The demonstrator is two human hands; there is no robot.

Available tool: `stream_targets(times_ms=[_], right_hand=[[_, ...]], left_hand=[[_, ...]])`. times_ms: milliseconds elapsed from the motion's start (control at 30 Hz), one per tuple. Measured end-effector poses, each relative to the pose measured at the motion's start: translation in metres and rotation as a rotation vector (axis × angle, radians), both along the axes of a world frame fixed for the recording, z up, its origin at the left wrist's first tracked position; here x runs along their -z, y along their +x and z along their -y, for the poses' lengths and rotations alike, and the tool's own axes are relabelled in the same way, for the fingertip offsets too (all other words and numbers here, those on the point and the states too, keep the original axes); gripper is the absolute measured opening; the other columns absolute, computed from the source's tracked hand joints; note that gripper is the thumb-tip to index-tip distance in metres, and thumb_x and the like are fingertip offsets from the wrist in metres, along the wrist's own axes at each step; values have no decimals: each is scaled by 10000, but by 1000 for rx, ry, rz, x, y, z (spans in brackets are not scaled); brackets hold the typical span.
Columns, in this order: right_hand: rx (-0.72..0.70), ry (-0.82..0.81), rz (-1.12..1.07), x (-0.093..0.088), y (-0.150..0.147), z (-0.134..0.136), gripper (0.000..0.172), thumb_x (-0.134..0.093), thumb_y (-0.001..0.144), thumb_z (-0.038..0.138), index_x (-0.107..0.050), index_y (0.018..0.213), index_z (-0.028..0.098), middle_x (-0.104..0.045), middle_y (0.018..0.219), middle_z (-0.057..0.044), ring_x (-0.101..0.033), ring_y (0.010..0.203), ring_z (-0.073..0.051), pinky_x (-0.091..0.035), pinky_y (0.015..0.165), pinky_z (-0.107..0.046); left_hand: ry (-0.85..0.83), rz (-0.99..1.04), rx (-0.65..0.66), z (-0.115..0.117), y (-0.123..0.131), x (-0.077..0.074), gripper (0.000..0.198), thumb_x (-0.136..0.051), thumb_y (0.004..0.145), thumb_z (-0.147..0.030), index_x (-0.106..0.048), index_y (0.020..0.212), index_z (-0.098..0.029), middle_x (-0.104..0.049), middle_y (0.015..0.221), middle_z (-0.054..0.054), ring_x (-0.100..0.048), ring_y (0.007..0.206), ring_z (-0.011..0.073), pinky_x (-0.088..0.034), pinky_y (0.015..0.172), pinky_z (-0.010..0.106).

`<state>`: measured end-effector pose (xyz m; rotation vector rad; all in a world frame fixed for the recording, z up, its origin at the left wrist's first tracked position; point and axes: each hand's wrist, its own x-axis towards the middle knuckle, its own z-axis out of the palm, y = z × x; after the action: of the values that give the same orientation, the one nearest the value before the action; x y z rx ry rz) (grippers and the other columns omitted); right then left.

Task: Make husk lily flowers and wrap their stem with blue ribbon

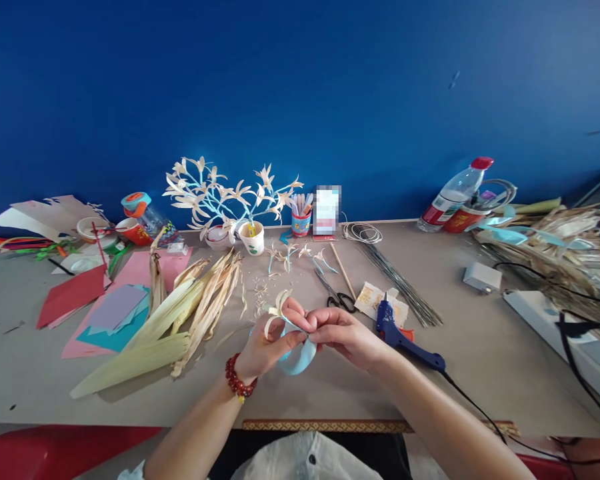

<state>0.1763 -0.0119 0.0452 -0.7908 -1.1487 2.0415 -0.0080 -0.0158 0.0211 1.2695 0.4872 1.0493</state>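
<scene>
Left hand (260, 350) and right hand (347, 333) are meeting fingertip to fingertip, both closed in a pinch: the left is holding the stem of a pale husk flower (280, 303), while the right is gripping a light blue strip (301, 362) at that stem. The flower is sticking out past the left fingers, its petals spreading above and to the left of the grip, and the strip is hanging in a loop just below the joined fingertips. The fingers are hiding exactly where stem and strip are touching. To the right of the grip, a blue glue gun (393, 331) is lying near the right hand, its nozzle pointing away from the person; black-handled scissors (333, 293) are resting just beyond the right fingers. Farther ahead of the grip, small flowers (290, 252) are lying before a white cup (254, 243) that is holding a branching flower arrangement (240, 191). To the left, corn husks (150, 327) are spreading beside coloured paper sheets (75, 295). Beyond the glue gun, thin wires (401, 283) are lying in a slanting bundle.
</scene>
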Motion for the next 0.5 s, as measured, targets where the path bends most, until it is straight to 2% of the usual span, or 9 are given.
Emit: stream_targets(times_ms=[100, 267, 400, 500], right_hand=[[9, -6, 19, 1, 0, 1, 180, -789, 674, 306, -698, 699, 154, -579, 659, 11, -493, 615, -110, -394, 607, -237], [68, 17, 66, 1, 0, 4, 201, -798, 676, 319, -685, 658, 154, -584, 666, 10, -520, 640, -117, -405, 637, -245], [68, 104, 83, -2, -1, 8, 212, -772, 719, 349, -698, 701, 151, -581, 689, 5, -502, 661, -118, -404, 656, -246], [84, 140, 114, -6, -1, 10, 230, -743, 761, 378, -720, 797, 152, -595, 751, -10, -511, 714, -132, -413, 693, -256]], left_hand=[[-44, -15, 31, 1, 0, -4, 121, -685, 832, -299, -691, 931, -230, -525, 964, 55, -608, 851, 188, -559, 680, 329], [-8, -43, -89, 0, -1, -4, 198, -693, 815, -385, -649, 853, -196, -540, 942, 61, -591, 931, 216, -533, 809, 376], [82, -17, -137, -2, 1, -1, 166, -680, 836, -346, -641, 796, -190, -529, 849, 32, -558, 879, 183, -475, 910, 400], [83, -35, -134, -3, 1, -2, 121, -672, 847, -298, -642, 794, -194, -519, 839, 20, -541, 879, 174, -460, 900, 373]])
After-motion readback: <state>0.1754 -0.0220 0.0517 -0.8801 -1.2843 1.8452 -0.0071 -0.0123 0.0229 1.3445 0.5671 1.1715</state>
